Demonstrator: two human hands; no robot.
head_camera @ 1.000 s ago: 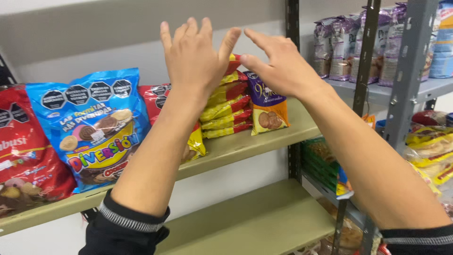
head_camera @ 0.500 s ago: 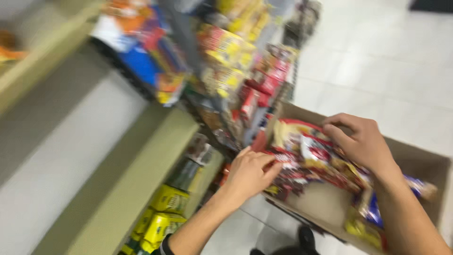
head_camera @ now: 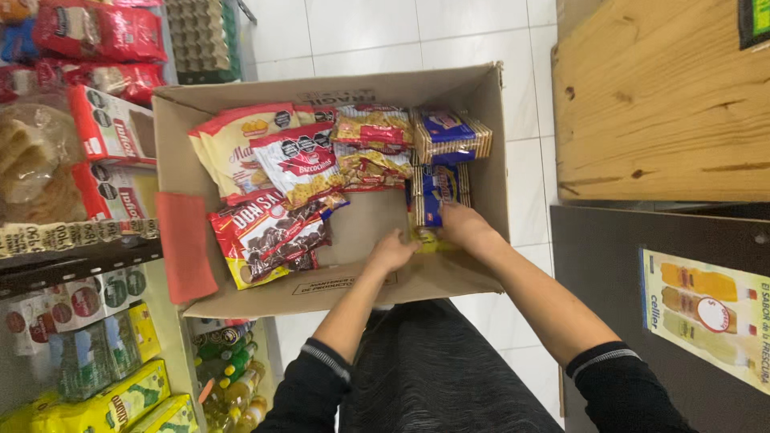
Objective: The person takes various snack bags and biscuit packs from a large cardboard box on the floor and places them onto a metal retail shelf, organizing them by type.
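Both hands, the left hand (head_camera: 393, 250) and right hand (head_camera: 465, 228), have dropped from the shelf (a second ago) into the cardboard box (head_camera: 337, 285).

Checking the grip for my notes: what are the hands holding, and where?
Both hands, left hand and right hand, grasp the near end of a blue cracker pack inside the cardboard box.

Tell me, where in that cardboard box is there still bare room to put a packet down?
Bare box floor shows between the red-and-yellow snack bags, the left hand and the near wall. The far half is crowded with bags and blue cracker packs.
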